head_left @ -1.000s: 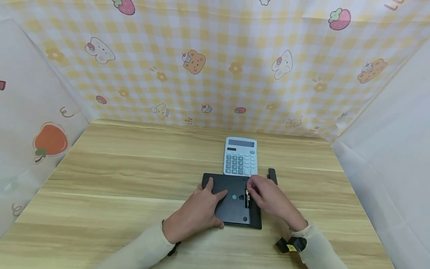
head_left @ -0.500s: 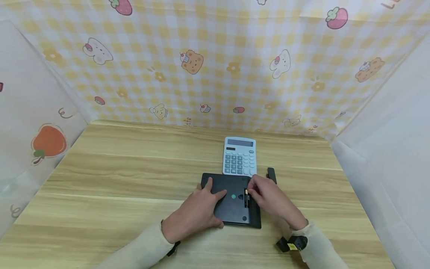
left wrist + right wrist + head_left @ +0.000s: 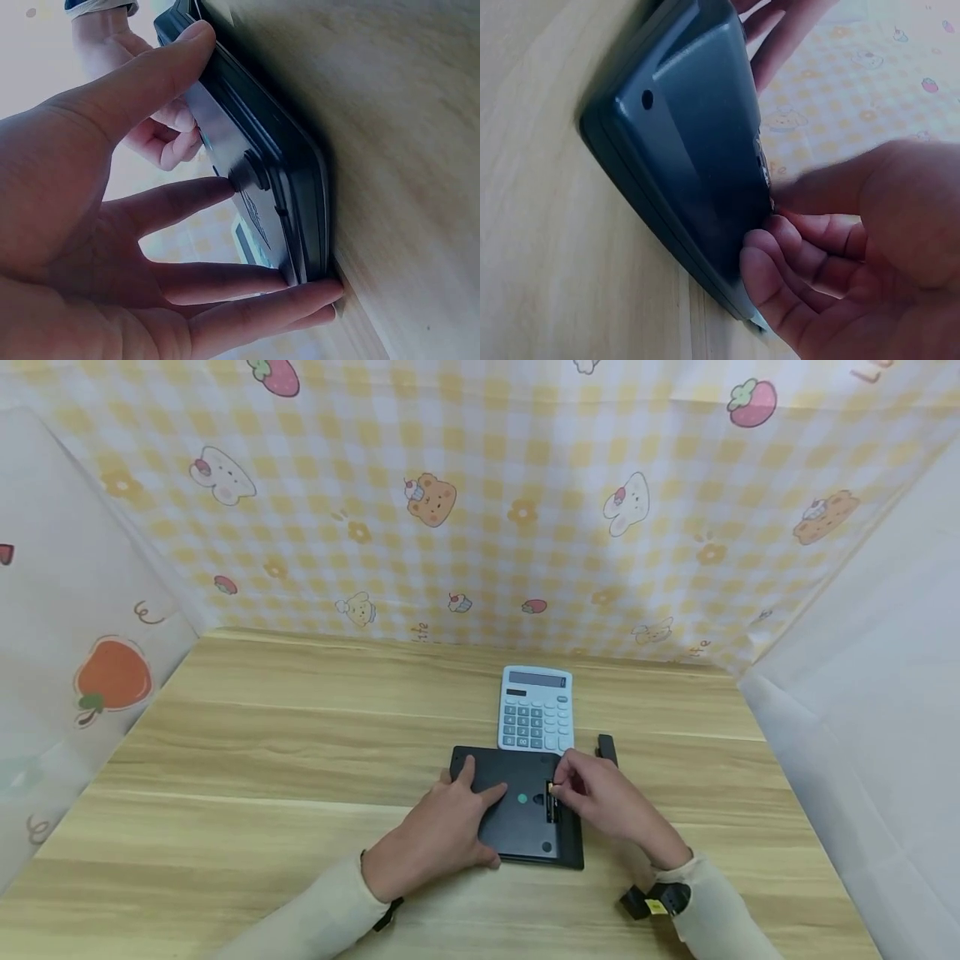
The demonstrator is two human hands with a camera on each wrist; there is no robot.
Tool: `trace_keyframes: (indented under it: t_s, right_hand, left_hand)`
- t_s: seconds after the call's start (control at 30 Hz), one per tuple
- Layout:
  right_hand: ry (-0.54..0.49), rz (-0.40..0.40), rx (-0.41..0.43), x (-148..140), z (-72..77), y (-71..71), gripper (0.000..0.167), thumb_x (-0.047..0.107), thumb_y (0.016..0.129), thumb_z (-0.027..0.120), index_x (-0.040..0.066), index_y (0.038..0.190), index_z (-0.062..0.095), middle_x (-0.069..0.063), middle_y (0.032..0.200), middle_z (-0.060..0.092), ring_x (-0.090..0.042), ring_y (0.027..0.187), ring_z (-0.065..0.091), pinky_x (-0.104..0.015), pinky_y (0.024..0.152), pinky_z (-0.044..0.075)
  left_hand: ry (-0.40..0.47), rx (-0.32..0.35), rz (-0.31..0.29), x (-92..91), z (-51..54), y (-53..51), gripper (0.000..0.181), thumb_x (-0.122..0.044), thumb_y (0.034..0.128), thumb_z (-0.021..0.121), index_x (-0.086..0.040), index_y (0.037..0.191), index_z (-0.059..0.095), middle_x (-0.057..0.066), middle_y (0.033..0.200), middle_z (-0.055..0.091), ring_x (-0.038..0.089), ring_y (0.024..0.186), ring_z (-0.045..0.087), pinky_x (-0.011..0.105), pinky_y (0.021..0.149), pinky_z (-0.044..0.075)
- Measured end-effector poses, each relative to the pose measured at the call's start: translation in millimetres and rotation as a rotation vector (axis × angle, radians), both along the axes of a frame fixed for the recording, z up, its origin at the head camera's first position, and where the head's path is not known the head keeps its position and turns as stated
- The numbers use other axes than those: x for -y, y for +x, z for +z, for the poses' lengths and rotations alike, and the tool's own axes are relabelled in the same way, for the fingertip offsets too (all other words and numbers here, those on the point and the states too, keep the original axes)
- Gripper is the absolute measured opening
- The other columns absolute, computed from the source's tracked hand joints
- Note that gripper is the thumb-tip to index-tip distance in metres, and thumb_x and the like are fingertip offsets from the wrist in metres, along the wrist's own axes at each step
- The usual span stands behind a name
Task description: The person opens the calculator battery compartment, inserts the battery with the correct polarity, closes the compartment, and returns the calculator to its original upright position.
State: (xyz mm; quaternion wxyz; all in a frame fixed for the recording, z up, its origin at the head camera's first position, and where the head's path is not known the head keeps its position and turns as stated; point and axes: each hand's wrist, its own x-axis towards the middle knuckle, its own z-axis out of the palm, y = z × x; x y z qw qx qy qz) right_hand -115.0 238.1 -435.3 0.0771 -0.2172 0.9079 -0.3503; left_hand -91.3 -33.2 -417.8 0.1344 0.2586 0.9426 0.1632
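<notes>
A black flat device point(image 3: 517, 827) lies underside up on the table, its small battery compartment uncovered near the right side. In that slot sits a dark slim battery point(image 3: 553, 810). My left hand point(image 3: 438, 835) is spread over the device's left part; in the left wrist view its thumb point(image 3: 169, 64) lies along one edge and straight fingers touch the underside and another edge. The fingertips of my right hand point(image 3: 600, 793) pinch at the battery's far end, partly covering it. From the right wrist view, the curled fingers hide most of the slot.
Just behind the black device stands a light blue calculator point(image 3: 536, 710), lying face up. A small black oblong piece point(image 3: 607, 750) rests on the wooden table point(image 3: 285, 735) beyond the right hand. A checked cloth point(image 3: 480, 527) hangs behind.
The right thumb has shifted slightly over the battery's far end, covering more of it. The left hand and the black device stay in place.
</notes>
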Motion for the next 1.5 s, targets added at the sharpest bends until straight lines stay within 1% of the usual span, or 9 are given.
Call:
trace_keyframes:
  t_s: [0.23, 0.53, 0.63, 0.77, 0.9, 1.03, 1.2, 1.3, 1.5]
  right_hand:
    - [-0.016, 0.010, 0.039, -1.7, 0.6, -0.9, 0.012, 0.009, 0.104, 0.076, 0.011, 0.103, 0.065, 0.006, 0.083, 0.060, -0.010, 0.071, 0.054, -0.027, 0.060, 0.047]
    - [-0.019, 0.058, 0.063, -12.1, 5.6, -4.7, 0.031, 0.020, 0.093, 0.091, 0.012, 0.108, 0.066, 0.004, 0.091, 0.064, -0.013, 0.080, 0.062, -0.028, 0.071, 0.055]
    - [-0.049, 0.013, 0.032, -26.2, 7.8, -10.7, 0.025, 0.015, 0.095, 0.088, 0.010, 0.109, 0.069, 0.004, 0.092, 0.067, -0.014, 0.081, 0.063, -0.028, 0.071, 0.055]
    - [-0.069, -0.119, -0.026, -50.2, 10.4, -19.0, 0.027, 0.002, 0.092, 0.086, 0.003, 0.114, 0.071, -0.004, 0.101, 0.071, -0.020, 0.089, 0.067, -0.032, 0.077, 0.060]
    - [-0.032, -0.212, -0.050, -70.0, 11.6, -25.8, 0.043, -0.002, 0.090, 0.085, -0.003, 0.130, 0.068, -0.018, 0.124, 0.071, -0.035, 0.107, 0.070, -0.049, 0.090, 0.062]
    - [0.010, -0.221, -0.022, -80.1, 6.8, -31.6, 0.062, -0.003, 0.088, 0.085, -0.006, 0.145, 0.060, -0.027, 0.143, 0.063, -0.048, 0.123, 0.066, -0.062, 0.098, 0.058]
    - [0.116, -0.179, -0.030, -80.0, -4.8, -36.8, 0.077, -0.002, 0.085, 0.088, -0.007, 0.153, 0.054, -0.030, 0.151, 0.059, -0.052, 0.131, 0.061, -0.067, 0.106, 0.051]
    - [0.177, -0.165, -0.064, -77.0, -9.0, -37.5, 0.077, -0.002, 0.085, 0.089, -0.007, 0.153, 0.055, -0.030, 0.151, 0.059, -0.050, 0.132, 0.060, -0.068, 0.109, 0.049]
    - [0.212, -0.181, -0.070, -71.1, -9.9, -35.8, 0.075, -0.001, 0.085, 0.089, -0.006, 0.153, 0.057, -0.028, 0.152, 0.060, -0.051, 0.133, 0.059, -0.067, 0.108, 0.049]
  left_hand:
    - [-0.003, 0.000, -0.005, 1.2, -0.3, -0.6, 0.090, -0.049, 0.0742, 0.103, -0.016, 0.151, 0.070, 0.043, 0.160, 0.043, 0.070, 0.128, 0.056, 0.061, 0.093, 0.061]
    - [0.020, 0.024, 0.004, 1.9, -1.2, 0.1, 0.090, -0.047, 0.0743, 0.104, -0.015, 0.152, 0.069, 0.042, 0.162, 0.041, 0.068, 0.129, 0.057, 0.062, 0.095, 0.060]
    - [0.028, 0.015, 0.007, 1.8, -2.2, 0.5, 0.090, -0.046, 0.0732, 0.104, -0.015, 0.151, 0.069, 0.042, 0.162, 0.042, 0.069, 0.127, 0.058, 0.062, 0.094, 0.060]
    - [0.045, 0.007, 0.010, 2.2, -2.0, 1.2, 0.091, -0.044, 0.0717, 0.105, -0.013, 0.150, 0.070, 0.042, 0.161, 0.042, 0.070, 0.126, 0.058, 0.063, 0.094, 0.060]
    - [0.073, 0.030, 0.023, 4.7, 0.3, 0.5, 0.093, -0.042, 0.0714, 0.106, -0.009, 0.150, 0.068, 0.039, 0.164, 0.040, 0.069, 0.128, 0.057, 0.064, 0.098, 0.058]
    - [0.102, 0.058, 0.038, 8.1, 2.9, -1.4, 0.095, -0.041, 0.0713, 0.106, -0.007, 0.150, 0.067, 0.035, 0.168, 0.037, 0.065, 0.131, 0.057, 0.064, 0.101, 0.056]
    - [0.118, 0.060, 0.041, 11.1, 5.1, -3.7, 0.095, -0.041, 0.0709, 0.107, -0.006, 0.149, 0.067, 0.031, 0.170, 0.036, 0.058, 0.130, 0.061, 0.061, 0.102, 0.057]
    - [0.131, 0.061, 0.038, 11.9, 6.1, -4.1, 0.094, -0.040, 0.0708, 0.107, -0.005, 0.148, 0.067, 0.031, 0.170, 0.036, 0.058, 0.129, 0.062, 0.061, 0.102, 0.056]
    - [0.147, 0.063, 0.038, 12.2, 7.3, -4.1, 0.093, -0.037, 0.0705, 0.107, -0.003, 0.147, 0.068, 0.032, 0.169, 0.037, 0.059, 0.128, 0.062, 0.062, 0.101, 0.056]
